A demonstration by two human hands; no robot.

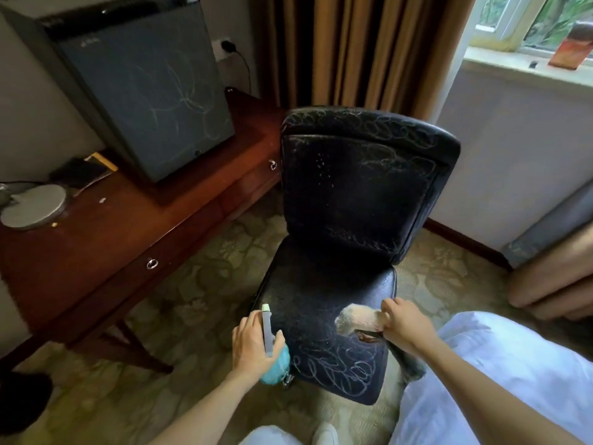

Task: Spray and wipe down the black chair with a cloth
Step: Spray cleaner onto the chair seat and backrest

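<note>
Judged mid-wipe on the seat (321,290) of the black chair (356,187). Right grip (406,322) curled round one end of the cream cloth (356,317), with the rest lying on the seat's right side. Best pressed flat and drawn in long, overlapping strokes toward the front edge, turning to a clean face once soiled. Ease off around the tear (365,337) just beside the cloth, to avoid snagging the flap or pushing damp into the padding. Left grip (253,343) wrapped round the spray bottle (276,367), nozzle end forward, at the seat's left front corner. Mist the scribbles there lightly before wiping, aiming away from the wooden bench (106,239) at the left. Standing on the patterned carpet (208,284), between the bench and the white bed (513,364), back toward the brown curtain (353,43). Black, glossy, leather-like upholstery. Looping pale scribbles along the top of the backrest, down its sides and lower edge, and thick over the front of the seat. Fine pale specks on the backrest's upper left, perhaps droplets. Middle of seat and backrest darker and mostly free of marks. Much of the job left, by this showing.
</note>
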